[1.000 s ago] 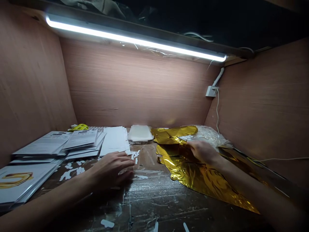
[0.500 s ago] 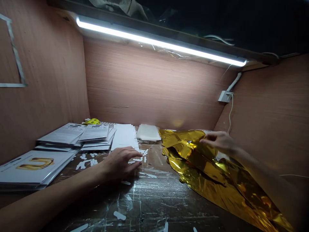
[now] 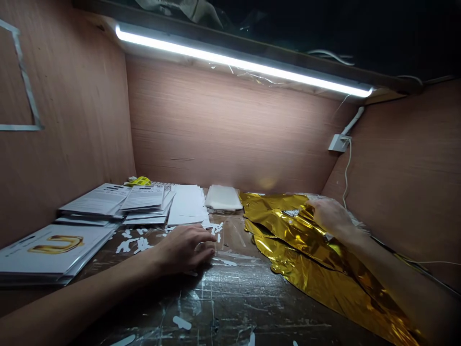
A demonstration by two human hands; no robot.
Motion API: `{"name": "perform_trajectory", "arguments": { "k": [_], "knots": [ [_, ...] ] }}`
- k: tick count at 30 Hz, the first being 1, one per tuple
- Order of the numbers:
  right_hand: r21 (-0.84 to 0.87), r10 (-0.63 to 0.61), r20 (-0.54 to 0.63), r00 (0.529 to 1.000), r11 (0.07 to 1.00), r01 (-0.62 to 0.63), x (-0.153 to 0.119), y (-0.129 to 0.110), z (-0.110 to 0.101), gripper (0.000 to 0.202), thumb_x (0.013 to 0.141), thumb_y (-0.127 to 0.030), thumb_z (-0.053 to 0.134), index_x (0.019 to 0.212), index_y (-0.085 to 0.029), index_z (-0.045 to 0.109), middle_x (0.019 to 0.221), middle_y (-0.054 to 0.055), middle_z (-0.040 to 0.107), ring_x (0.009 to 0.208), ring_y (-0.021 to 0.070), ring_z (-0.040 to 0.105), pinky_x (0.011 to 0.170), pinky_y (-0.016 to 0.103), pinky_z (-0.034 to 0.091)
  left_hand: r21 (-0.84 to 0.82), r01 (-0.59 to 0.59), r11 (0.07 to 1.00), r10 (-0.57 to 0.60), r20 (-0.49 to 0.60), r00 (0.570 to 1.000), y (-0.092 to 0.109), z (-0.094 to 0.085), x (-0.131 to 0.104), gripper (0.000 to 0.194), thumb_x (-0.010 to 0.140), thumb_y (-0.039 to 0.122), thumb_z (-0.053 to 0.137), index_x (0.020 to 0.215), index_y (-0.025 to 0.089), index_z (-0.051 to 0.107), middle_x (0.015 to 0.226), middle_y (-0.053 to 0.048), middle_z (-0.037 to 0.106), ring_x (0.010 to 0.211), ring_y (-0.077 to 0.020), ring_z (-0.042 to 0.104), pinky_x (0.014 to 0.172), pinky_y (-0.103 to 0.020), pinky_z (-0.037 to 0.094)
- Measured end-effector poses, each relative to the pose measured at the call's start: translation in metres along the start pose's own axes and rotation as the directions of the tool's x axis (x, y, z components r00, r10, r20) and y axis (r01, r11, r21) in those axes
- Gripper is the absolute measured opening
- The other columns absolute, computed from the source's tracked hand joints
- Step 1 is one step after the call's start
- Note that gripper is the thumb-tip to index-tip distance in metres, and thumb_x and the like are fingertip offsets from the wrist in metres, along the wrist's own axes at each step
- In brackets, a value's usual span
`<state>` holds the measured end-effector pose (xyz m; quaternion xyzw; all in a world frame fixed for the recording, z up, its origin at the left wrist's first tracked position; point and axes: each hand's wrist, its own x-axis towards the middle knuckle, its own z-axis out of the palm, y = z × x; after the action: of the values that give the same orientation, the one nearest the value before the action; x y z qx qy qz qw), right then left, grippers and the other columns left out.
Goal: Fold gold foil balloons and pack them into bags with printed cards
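My left hand [image 3: 187, 247] rests on the dark tabletop [image 3: 230, 293], its fingers loosely curved and the thumb apart from them, with nothing held. Small white paper scraps [image 3: 216, 229] lie just beyond its fingertips. At the right, my right hand [image 3: 331, 216] is over the far edge of a heap of shiny gold foil balloons [image 3: 295, 250], which lie flat and overlap. Motion smears its fingers, so I cannot see whether they grip the foil. A small printed patch [image 3: 291, 212] shows on the foil beside that hand.
Packets with a gold letter U [image 3: 54, 245] and other flat packets [image 3: 95, 199] are stacked at the left. White cards [image 3: 187, 204] and a stack of clear bags [image 3: 224, 197] lie at the back. Wooden walls [image 3: 230, 129] enclose the table beneath a tube light [image 3: 245, 62].
My right hand has moved slightly right and the foil beneath it lies flatter, uncovering the printed patch. My left hand stays almost in place.
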<state>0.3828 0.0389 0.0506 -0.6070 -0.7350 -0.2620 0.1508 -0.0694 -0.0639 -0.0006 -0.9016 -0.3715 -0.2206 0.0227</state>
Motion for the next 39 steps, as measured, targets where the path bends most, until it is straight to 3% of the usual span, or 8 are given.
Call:
{"name": "perform_trajectory", "arguments": {
  "k": [3, 6, 10, 18, 24, 30, 36, 39],
  "knots": [
    [-0.08, -0.033, -0.097, 0.995, 0.996, 0.025, -0.006, -0.026, -0.007, 0.042, 0.094, -0.007, 0.033, 0.117, -0.007, 0.068, 0.113, 0.025, 0.069, 0.101, 0.0333, 0.062, 0.084, 0.042, 0.041, -0.017, 0.017, 1.0, -0.017, -0.001, 1.0, 0.0, -0.001, 0.0, 0.023, 0.094, 0.033, 0.059, 0.11, 0.024, 0.074, 0.098, -0.007, 0.076, 0.087, -0.0227, 0.07, 0.078, -0.037, 0.054],
    [0.124, -0.224, 0.111, 0.968, 0.97, 0.211, -0.022, -0.072, -0.002, 0.032, 0.1, -0.019, 0.039, 0.098, -0.013, 0.07, 0.092, 0.016, 0.072, 0.083, 0.0249, 0.064, 0.077, 0.035, 0.042, -0.048, 0.015, 0.999, -0.016, -0.01, 1.0, 0.001, -0.001, 0.0, 0.023, 0.093, 0.032, 0.061, 0.109, 0.024, 0.074, 0.097, -0.007, 0.076, 0.086, -0.0215, 0.07, 0.077, -0.035, 0.053],
    [0.178, -0.246, 0.191, 0.95, 0.961, 0.213, -0.033, -0.115, 0.019, 0.03, 0.098, -0.044, 0.054, 0.09, -0.019, 0.067, 0.088, 0.009, 0.073, 0.08, 0.0218, 0.066, 0.07, 0.031, 0.042, -0.083, -0.037, 0.996, 0.038, 0.009, 0.999, 0.002, 0.0, -0.001, 0.022, 0.094, 0.028, 0.06, 0.109, 0.023, 0.075, 0.099, -0.005, 0.077, 0.089, -0.0202, 0.07, 0.08, -0.033, 0.053],
    [0.017, -0.178, 0.231, 0.957, 0.984, 0.179, -0.019, -0.114, 0.042, 0.027, 0.096, -0.017, 0.047, 0.081, -0.014, 0.069, 0.079, 0.014, 0.073, 0.074, 0.0248, 0.07, 0.063, 0.032, 0.038, -0.05, -0.063, 0.997, 0.066, 0.044, 0.997, 0.0, 0.004, -0.003, 0.021, 0.095, 0.03, 0.058, 0.107, 0.024, 0.074, 0.096, -0.003, 0.077, 0.087, -0.02, 0.069, 0.077, -0.034, 0.053],
    [-0.054, -0.108, -0.023, 0.994, 0.993, 0.107, 0.004, -0.102, -0.002, 0.042, 0.1, -0.007, 0.029, 0.117, -0.009, 0.067, 0.103, 0.018, 0.073, 0.082, 0.0255, 0.07, 0.065, 0.033, 0.042, -0.023, -0.015, 1.0, 0.015, -0.031, 0.999, -0.002, 0.005, -0.004, 0.03, 0.094, 0.031, 0.06, 0.119, 0.021, 0.071, 0.102, -0.007, 0.077, 0.093, -0.0243, 0.071, 0.083, -0.04, 0.056],
    [0.024, -0.175, -0.64, 0.748, 0.969, 0.247, 0.004, -0.113, -0.05, 0.018, 0.1, -0.024, 0.056, 0.108, -0.015, 0.07, 0.095, 0.009, 0.075, 0.082, 0.0239, 0.067, 0.077, 0.035, 0.045, -0.018, 0.054, 0.998, -0.057, -0.227, 0.972, 0.001, 0.001, -0.005, 0.033, 0.091, 0.03, 0.063, 0.121, 0.017, 0.07, 0.111, -0.011, 0.076, 0.1, -0.0268, 0.072, 0.088, -0.043, 0.058],
    [0.098, -0.317, -0.701, 0.639, 0.845, 0.526, -0.046, -0.156, -0.047, 0.004, 0.094, -0.015, 0.067, 0.094, -0.018, 0.064, 0.075, 0.001, 0.069, 0.072, 0.0178, 0.063, 0.082, 0.036, 0.043, -0.052, -0.009, 0.999, -0.008, -0.32, 0.947, 0.017, -0.001, -0.005, 0.089, 0.071, 0.04, 0.085, 0.147, 0.013, 0.047, 0.141, -0.017, 0.062, 0.126, -0.0314, 0.061, 0.105, -0.048, 0.052],
    [0.171, -0.446, -0.663, 0.601, 0.692, 0.702, -0.064, -0.165, -0.046, 0.01, 0.093, -0.009, 0.065, 0.096, -0.017, 0.061, 0.077, 0.002, 0.067, 0.078, 0.0175, 0.062, 0.084, 0.037, 0.044, -0.07, 0.027, 0.997, -0.052, -0.394, 0.918, 0.016, 0.006, -0.003, 0.067, 0.082, 0.029, 0.077, 0.143, 0.011, 0.053, 0.131, -0.016, 0.068, 0.12, -0.0286, 0.064, 0.101, -0.046, 0.054]
  ]
}}
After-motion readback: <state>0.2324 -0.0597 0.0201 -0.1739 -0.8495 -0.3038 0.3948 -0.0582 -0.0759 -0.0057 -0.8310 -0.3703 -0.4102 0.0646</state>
